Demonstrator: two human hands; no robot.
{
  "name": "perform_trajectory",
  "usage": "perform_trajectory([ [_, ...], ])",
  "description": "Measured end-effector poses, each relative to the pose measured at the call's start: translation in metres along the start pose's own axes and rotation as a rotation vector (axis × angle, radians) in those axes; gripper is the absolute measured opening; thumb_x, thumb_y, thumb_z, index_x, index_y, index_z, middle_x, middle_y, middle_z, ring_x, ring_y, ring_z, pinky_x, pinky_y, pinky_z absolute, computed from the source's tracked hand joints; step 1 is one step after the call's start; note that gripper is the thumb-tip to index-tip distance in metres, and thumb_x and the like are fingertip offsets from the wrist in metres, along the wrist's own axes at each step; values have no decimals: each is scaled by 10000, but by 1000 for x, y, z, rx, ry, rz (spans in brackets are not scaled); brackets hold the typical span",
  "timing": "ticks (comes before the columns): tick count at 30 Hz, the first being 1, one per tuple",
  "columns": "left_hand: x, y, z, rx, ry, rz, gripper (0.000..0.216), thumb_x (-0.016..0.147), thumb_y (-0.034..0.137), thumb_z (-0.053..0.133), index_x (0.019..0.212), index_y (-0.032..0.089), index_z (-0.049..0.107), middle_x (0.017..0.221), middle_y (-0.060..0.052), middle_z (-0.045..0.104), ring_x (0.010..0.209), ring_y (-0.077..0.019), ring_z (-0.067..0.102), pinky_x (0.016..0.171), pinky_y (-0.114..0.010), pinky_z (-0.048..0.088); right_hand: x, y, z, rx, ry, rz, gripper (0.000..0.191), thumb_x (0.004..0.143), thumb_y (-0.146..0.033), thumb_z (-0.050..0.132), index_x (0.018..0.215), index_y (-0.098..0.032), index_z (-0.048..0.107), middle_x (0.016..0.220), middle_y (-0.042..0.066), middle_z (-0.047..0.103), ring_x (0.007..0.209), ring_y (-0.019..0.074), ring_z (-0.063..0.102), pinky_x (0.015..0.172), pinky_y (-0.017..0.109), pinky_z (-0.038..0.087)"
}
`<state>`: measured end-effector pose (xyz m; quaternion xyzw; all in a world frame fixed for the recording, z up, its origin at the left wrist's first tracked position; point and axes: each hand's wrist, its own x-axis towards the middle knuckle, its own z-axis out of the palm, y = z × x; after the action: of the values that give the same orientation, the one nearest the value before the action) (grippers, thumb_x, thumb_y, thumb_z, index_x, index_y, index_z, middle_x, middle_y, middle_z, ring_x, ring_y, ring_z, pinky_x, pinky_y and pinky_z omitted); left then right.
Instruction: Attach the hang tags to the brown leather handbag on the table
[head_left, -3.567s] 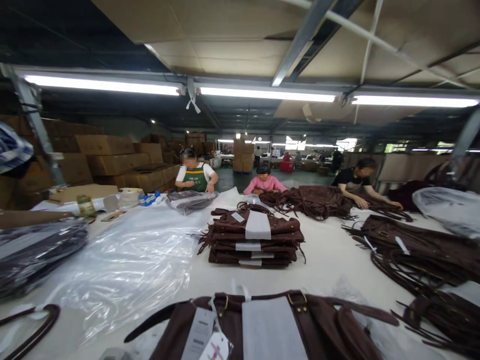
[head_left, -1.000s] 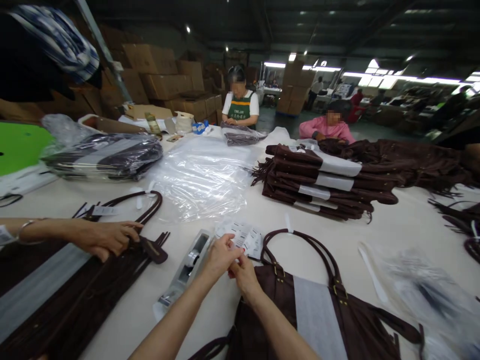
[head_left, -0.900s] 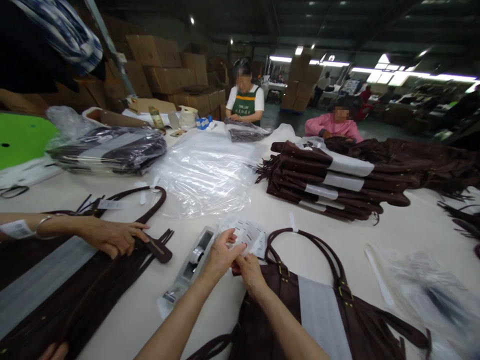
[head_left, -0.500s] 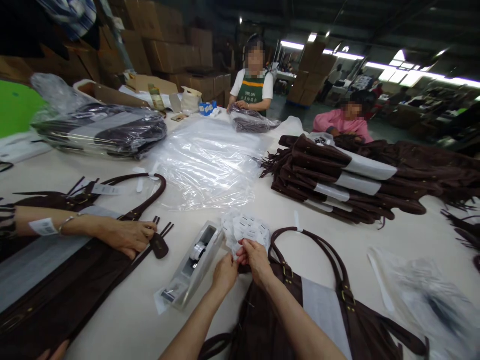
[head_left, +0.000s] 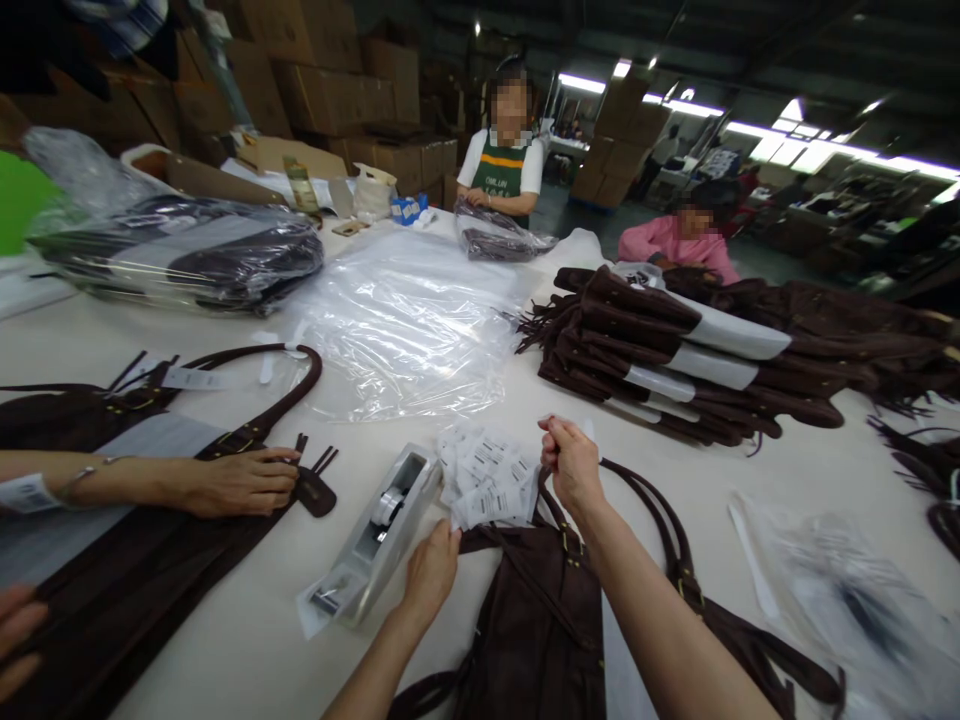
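Observation:
A dark brown bag (head_left: 540, 620) lies on the white table in front of me. My right hand (head_left: 571, 466) is closed in a fist round the top of the bag's handles (head_left: 675, 545). My left hand (head_left: 432, 572) rests with its fingers together on the bag's upper left corner, beside a grey tape dispenser (head_left: 379, 535). A loose heap of white tags (head_left: 487, 480) lies between my two hands.
A co-worker's hand (head_left: 240, 482) presses a second brown bag (head_left: 112, 590) at the left. Further back are a stack of folded brown bags (head_left: 660, 360), clear plastic sheeting (head_left: 405, 330) and plastic-wrapped bags (head_left: 187, 250). People work at the far edge before cardboard boxes (head_left: 330, 90).
My hands have parted. The right one moved up and right onto the bag's handles. The left one dropped back toward me onto the bag's corner. The view tilted down from the ceiling earlier.

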<state>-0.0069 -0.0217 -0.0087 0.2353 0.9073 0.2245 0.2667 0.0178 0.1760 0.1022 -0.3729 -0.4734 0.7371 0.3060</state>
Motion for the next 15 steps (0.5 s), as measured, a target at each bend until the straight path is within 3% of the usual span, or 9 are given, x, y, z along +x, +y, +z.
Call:
perform_trajectory([
  [2, -7, 2, -5, 26, 10, 24, 236, 850, 284, 320, 945, 146, 486, 838, -95, 630, 793, -205, 590, 656, -278, 385, -12, -9, -18, 7, -9, -27, 256, 632, -352, 622, 729, -123, 560, 480, -60, 431, 396, 27, 321, 372, 170, 191],
  [5, -27, 9, -14, 134, 184, 97, 354, 830, 312, 365, 1108, 105, 433, 1027, -161, 575, 957, -268, 529, 767, -359, 391, -38, -12, -52, 8, 14, -47, 276, 671, -380, 611, 772, -127, 570, 514, -48, 448, 419, 41, 341, 387, 182, 217],
  [8, -50, 29, -23, 102, 414, 308, 385, 837, 248, 320, 1202, 140, 382, 1169, -144, 502, 1105, -249, 430, 898, -386, 343, -68, -5, -84, -17, 100, -55, 300, 704, -407, 590, 818, -130, 576, 522, -43, 444, 431, 55, 343, 401, 194, 230],
  [10, -64, 51, -24, 18, 473, 490, 407, 833, 215, 320, 1237, 177, 346, 1218, -107, 472, 1157, -213, 382, 953, -367, 315, -87, 0, -99, -31, 163, -65, 314, 714, -416, 584, 837, -127, 581, 518, -42, 436, 437, 61, 337, 410, 199, 235],
  [12, -75, 76, -19, -18, 403, 642, 468, 816, 231, 378, 1275, 198, 295, 1270, -87, 426, 1199, -220, 326, 986, -387, 283, -105, 5, -110, -35, 211, -60, 325, 718, -423, 582, 845, -124, 583, 517, -40, 433, 442, 66, 331, 416, 202, 238],
  [15, -87, 109, 1, -61, 105, 756, 513, 788, 264, 444, 1276, 186, 305, 1224, -95, 469, 1148, -245, 374, 950, -408, 317, -128, 8, -124, -21, 251, -33, 332, 727, -428, 576, 868, -127, 577, 517, -40, 436, 450, 69, 336, 429, 202, 255],
])
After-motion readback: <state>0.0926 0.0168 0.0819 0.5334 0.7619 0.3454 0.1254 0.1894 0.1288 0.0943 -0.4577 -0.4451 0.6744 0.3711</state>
